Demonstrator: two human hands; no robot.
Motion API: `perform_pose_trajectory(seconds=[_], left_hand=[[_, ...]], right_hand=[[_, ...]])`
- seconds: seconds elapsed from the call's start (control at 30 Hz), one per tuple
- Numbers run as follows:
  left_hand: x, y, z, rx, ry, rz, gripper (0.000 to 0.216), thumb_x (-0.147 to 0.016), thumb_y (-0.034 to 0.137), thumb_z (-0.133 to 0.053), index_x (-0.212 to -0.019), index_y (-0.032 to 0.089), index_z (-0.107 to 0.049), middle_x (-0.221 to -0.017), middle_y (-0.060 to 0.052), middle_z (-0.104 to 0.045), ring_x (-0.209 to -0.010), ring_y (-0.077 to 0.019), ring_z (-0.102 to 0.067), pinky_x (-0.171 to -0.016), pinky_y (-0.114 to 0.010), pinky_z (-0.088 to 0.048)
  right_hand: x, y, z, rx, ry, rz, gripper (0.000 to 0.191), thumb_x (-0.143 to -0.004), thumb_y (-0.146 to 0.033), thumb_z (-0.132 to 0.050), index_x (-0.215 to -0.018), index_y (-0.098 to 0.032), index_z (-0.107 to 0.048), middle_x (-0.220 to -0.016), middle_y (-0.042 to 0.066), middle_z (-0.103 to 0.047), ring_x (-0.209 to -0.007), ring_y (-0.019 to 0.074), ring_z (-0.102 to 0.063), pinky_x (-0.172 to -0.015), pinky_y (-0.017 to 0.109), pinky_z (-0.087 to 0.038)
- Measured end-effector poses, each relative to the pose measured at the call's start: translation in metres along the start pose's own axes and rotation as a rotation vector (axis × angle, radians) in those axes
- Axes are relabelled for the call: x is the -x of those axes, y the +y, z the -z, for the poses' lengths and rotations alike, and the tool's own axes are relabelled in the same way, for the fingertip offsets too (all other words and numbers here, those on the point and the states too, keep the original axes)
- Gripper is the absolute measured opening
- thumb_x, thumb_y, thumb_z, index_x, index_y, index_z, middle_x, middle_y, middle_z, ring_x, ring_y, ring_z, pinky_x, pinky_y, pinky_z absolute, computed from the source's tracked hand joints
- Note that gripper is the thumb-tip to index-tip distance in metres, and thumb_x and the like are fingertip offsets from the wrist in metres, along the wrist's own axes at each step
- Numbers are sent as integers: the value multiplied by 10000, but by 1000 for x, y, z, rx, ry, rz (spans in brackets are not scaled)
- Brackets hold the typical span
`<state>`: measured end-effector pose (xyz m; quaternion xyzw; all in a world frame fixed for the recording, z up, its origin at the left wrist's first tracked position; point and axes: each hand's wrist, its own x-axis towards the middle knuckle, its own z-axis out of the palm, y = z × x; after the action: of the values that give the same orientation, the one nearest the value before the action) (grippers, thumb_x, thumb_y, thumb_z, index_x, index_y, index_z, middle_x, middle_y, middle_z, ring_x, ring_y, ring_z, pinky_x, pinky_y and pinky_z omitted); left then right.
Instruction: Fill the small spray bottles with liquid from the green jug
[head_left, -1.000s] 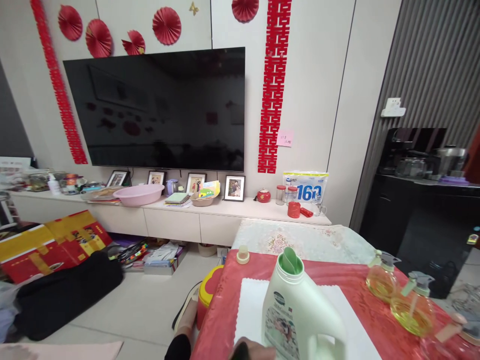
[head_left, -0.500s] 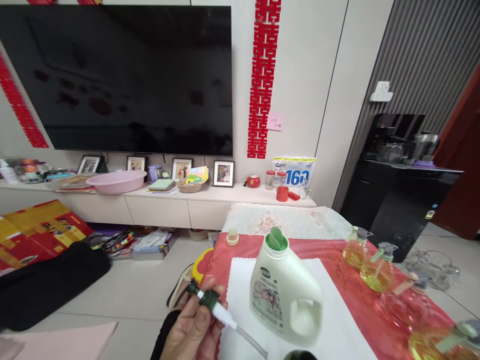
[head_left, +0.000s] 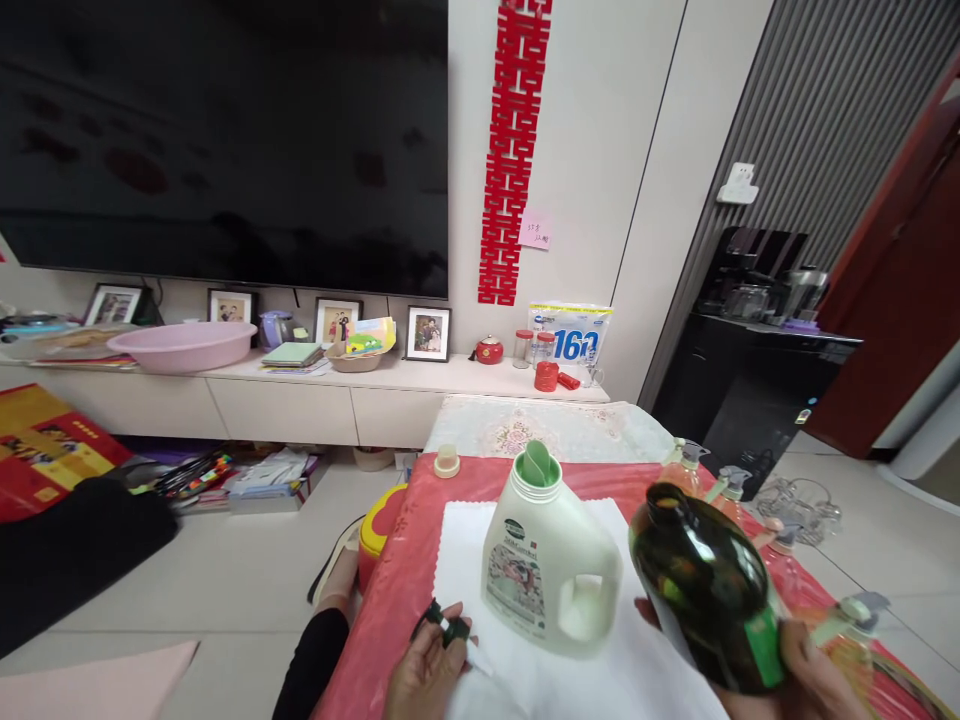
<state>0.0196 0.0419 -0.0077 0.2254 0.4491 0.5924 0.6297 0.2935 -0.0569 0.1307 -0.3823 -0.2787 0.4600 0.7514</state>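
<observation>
My left hand [head_left: 426, 672] is closed around a dark green pump head [head_left: 451, 627] with a white collar, low at the front of the table. Its lower end is blurred. My right hand [head_left: 814, 672] grips a dark green, open-necked bottle [head_left: 701, 585], tilted with its mouth up and to the left, above the table's right side. Between my hands stands a pale green jug [head_left: 501, 585] with a handle, uncapped, its green pouring spout showing. It rests upright on a white cloth [head_left: 461, 530]. A pale cap [head_left: 447, 461] sits at the table's back left.
Several clear pump bottles [head_left: 731, 485] line the right edge of the red tablecloth [head_left: 397, 560], partly hidden by the dark bottle. Behind, a low white cabinet [head_left: 281, 410] carries photo frames, a pink basin [head_left: 184, 346] and jars. A yellow-and-red stool [head_left: 373, 535] stands at left.
My right hand has come into view, lifting the dark green bottle from the bottom edge up to the right. My left hand has lowered with the pump head. The view has turned right.
</observation>
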Motion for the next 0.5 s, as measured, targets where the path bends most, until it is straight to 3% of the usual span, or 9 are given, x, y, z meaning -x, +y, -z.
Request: perform_pose_trajectory(seconds=[0.2,0.37,0.5], left_hand=[[-1,-9,5,25,-10,4,621,-403,501,-972,-897,180,-774,-818,-91,-786,-735,-218,-722,-635,-261,-543],[-2,-11,7,43,-33,23,619,-407,495,-972,-901,182,-767,-812,-97,-783,-735,-227,-716,-641,-277,-538],[-3,-12,9,31,-43,28,612,-415,496,-969,-901,183,-765,-813,-95,-782,-733,-231,-713,-641,-286,-536]], right_hand=[[-37,-21,-32,110,10,16,723,-751,-449,-790,-1408,-292,-529,-1412,131,-587,-1162,359,-643,-958,551,-541],[-52,-26,-55,156,11,29,595,-730,-400,-819,-1281,-292,-625,-1312,92,-660,-1124,311,-664,-1004,510,-516],[-63,-32,-58,216,-55,-1,647,-682,-424,-852,-1278,-294,-635,-1301,106,-661,-1146,336,-649,-1017,516,-496]])
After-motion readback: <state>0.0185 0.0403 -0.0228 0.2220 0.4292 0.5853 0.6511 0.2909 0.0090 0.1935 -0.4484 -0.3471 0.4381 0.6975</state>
